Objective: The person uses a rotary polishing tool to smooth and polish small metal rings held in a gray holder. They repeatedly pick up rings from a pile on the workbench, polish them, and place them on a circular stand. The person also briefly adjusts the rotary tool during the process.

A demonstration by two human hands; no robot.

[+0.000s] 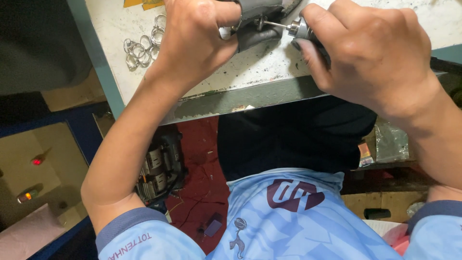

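Observation:
My left hand (195, 36) is closed around a small silver ring (237, 25), pinching it against a dark grey rest block (257, 29) on the white bench top (269, 62). My right hand (370, 53) grips a rotary hand tool (302, 30) whose thin metal shaft and small bit (262, 22) point left and meet the ring between the two hands. Much of the ring is hidden by my fingers.
A loose cluster of several silver rings (143, 45) lies on the bench to the left of my left wrist. The bench's worn front edge (240, 98) runs across the view. Below it are a red floor (202, 163), an electric motor (159, 168) and a cluttered shelf (390, 144).

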